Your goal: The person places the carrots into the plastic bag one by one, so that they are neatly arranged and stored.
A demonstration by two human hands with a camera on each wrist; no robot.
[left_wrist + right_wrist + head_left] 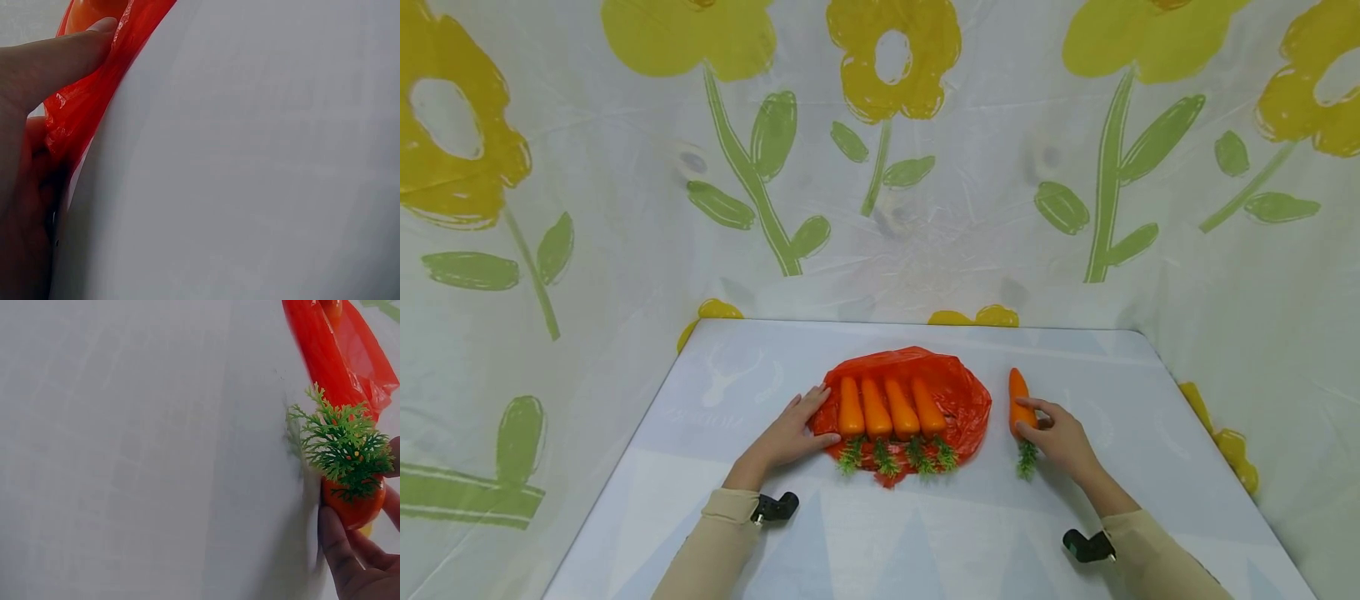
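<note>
Sleeves: beige, one on each forearm, coming in over the near edge of the worktop point(925, 533); a small black wrist camera sits at each cuff.
Worktop: pale grey-white, rounded far corners, faint printed shapes on it.
Left hand point(790, 433): lies flat on the worktop, left of middle; fingers straight and relaxed, pressing the left edge of the red plastic bag point(958, 392). The left wrist view shows one finger point(62, 56) lying on the crinkled red film.
Right hand point(1060, 437): right of middle, fingers curled round the thick end of a loose carrot point(1018, 398), gripping it. The right wrist view shows the green leafy top point(342, 447) sticking out beyond the fingertips point(334, 540).
Loose carrot: lies on the bare worktop just beside the right edge of the bag, apart from it, pointed tip toward the far edge, leaves toward the near edge.
Red plastic bag: spread flat at mid-worktop.
Four carrots point(891, 408): side by side in a row on the bag, touching or nearly so, tips far, green tops near.
Backdrop: white sheet printed with yellow flowers and green stems, beyond the far edge and both sides.
</note>
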